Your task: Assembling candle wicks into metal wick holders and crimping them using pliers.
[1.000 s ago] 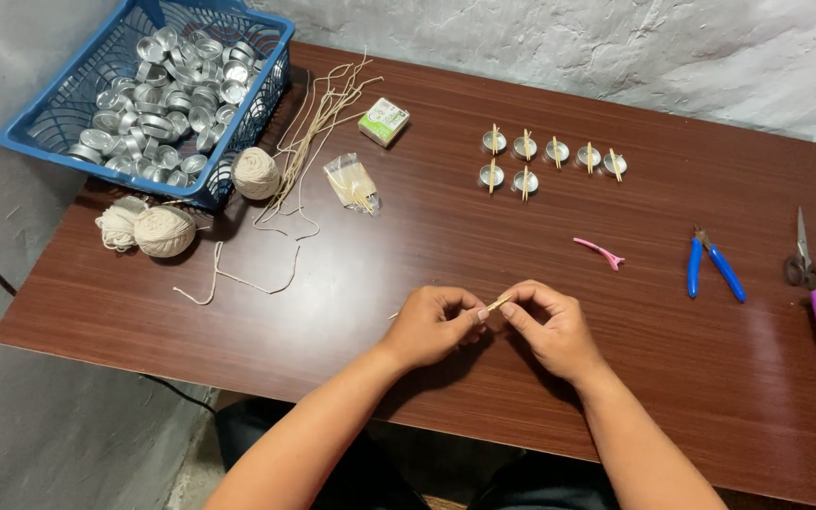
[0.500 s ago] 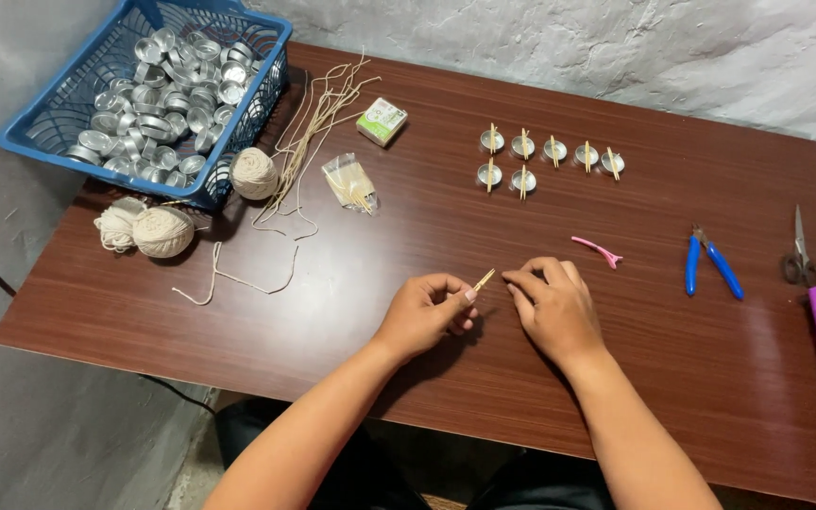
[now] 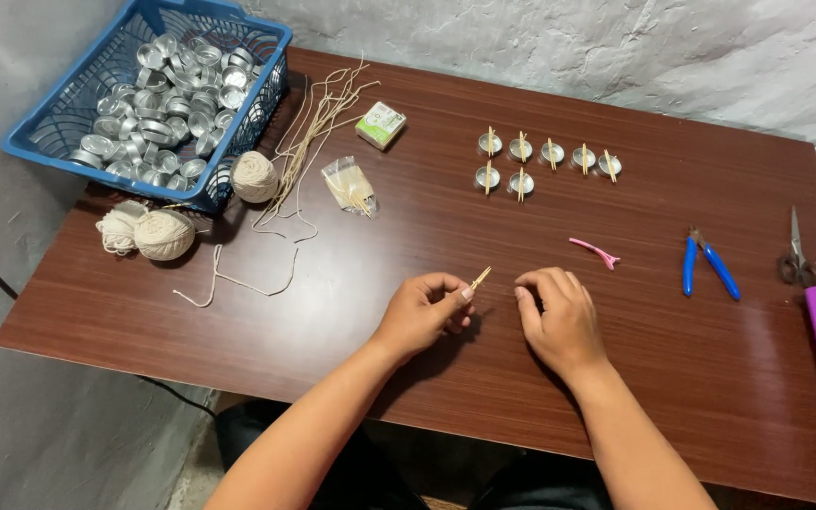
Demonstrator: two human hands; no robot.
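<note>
Now the left hand [image 3: 424,312] pinches a short wooden stick [image 3: 480,278] near the table's [image 3: 408,236] front edge, its pale tip angled up and right. The right hand [image 3: 556,316], loosely curled and apparently empty, hovers just beside it. Looks like mid-assembly; the next move needs a fine two-handed grip.

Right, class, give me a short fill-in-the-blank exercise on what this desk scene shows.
1. The left hand pinches a small wooden ____.
2. The metal cups are heaped in a ____ basket.
3. The pliers have ____ handles.
4. The right hand rests on the table, holding ____.

Missing words: stick; blue; blue; nothing
</note>
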